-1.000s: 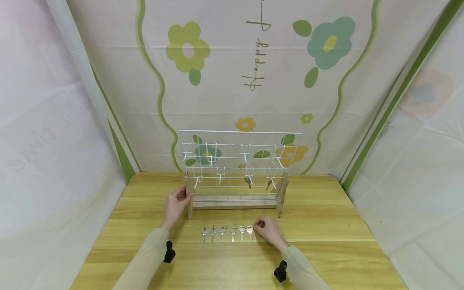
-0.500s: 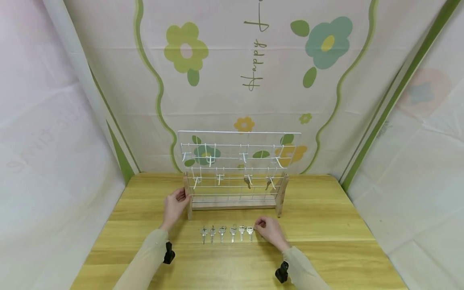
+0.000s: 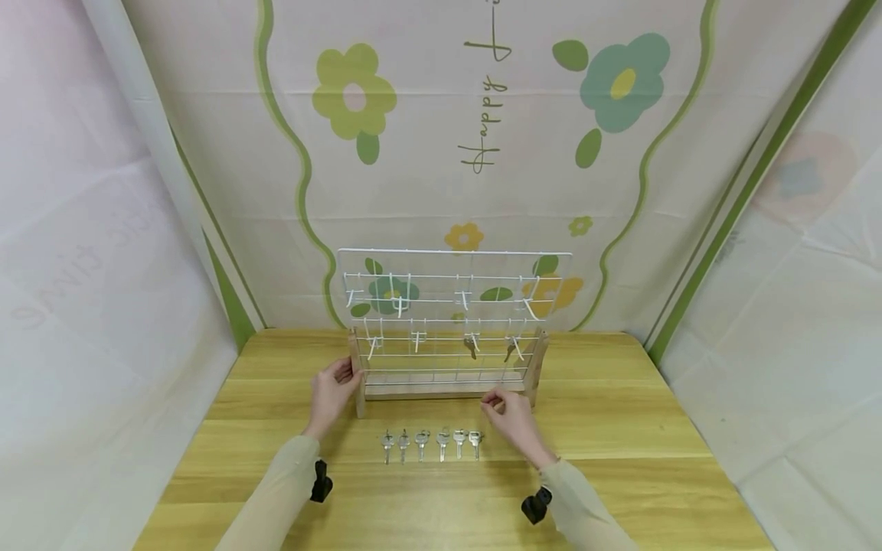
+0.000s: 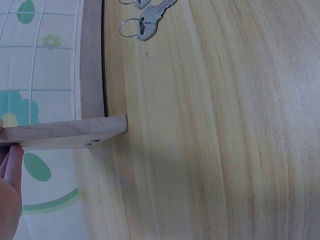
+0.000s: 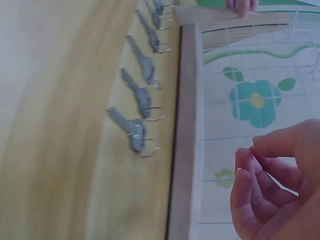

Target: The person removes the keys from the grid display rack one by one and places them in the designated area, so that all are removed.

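My left hand (image 3: 332, 394) grips the left wooden post (image 3: 357, 375) of a white wire rack with hooks, thumb in front. The left wrist view shows fingers (image 4: 14, 167) against that post. My right hand (image 3: 511, 421) is raised in front of the rack's lower right, above the row of keys. Its thumb and fingertips come together with nothing visible between them in the right wrist view. Several silver keys with rings lie in a row on the table, the rightmost key (image 3: 475, 442) nearest that hand. Two keys hang at the lower right hooks, one key (image 3: 471, 347) left of the other (image 3: 511, 350).
The rack's wooden base (image 3: 444, 396) stands on a wood-grain table (image 3: 441, 505). Several white hooks, such as an upper hook (image 3: 530, 308), project forward from the wire grid. A flower-printed cloth (image 3: 413, 191) surrounds the table at the back and both sides.
My right hand has left the rightmost key's ring and moved up toward the rack, while that key stays in the row. The left hand keeps its place on the post.
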Demonstrator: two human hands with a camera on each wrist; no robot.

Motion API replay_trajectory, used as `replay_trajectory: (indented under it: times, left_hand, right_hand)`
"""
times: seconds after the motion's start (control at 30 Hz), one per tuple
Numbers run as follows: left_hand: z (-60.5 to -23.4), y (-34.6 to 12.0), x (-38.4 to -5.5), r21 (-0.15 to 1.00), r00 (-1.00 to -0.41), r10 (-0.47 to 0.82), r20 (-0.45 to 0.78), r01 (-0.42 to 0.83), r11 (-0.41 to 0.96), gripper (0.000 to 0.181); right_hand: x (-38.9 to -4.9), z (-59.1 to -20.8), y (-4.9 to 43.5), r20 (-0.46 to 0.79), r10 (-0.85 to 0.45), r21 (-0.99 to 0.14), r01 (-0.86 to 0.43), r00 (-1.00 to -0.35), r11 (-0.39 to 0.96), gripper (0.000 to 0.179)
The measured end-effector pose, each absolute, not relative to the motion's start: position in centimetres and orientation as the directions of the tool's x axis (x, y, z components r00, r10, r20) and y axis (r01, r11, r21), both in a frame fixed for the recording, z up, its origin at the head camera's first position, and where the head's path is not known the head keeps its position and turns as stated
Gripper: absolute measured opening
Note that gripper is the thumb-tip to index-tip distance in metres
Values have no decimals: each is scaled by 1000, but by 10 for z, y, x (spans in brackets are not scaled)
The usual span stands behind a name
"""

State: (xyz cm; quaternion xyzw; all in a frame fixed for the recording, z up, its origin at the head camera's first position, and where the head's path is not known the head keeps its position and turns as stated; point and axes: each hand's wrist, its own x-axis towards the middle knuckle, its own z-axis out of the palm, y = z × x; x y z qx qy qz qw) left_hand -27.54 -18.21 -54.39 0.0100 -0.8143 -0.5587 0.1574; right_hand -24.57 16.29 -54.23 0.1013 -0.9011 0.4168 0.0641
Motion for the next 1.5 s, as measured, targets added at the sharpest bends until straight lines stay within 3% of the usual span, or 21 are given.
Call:
replay_trajectory:
  times: [0.2, 0.53, 1.07, 1.5]
  left_hand:
    - [-544, -182, -276, 910, -949, -193, 249, 161, 383, 34]
    - [-542, -182, -274, 913, -951, -188, 245, 161, 374, 34]
    - [-543, -182, -274, 908, -946, -188, 265, 180, 379, 33]
    - [-543, -182, -275, 898, -946, -185, 268, 176, 403, 32]
  right_hand:
    - [-253, -513, 155, 307, -82, -737, -291, -948, 610, 5]
    - [-267, -486, 138, 458, 4, -724, -371, -889, 581, 17]
    - [-284, -482, 128, 468, 41, -765, -381, -883, 519, 16]
    - [-284, -480, 124, 406, 64, -821, -333, -912, 464, 13]
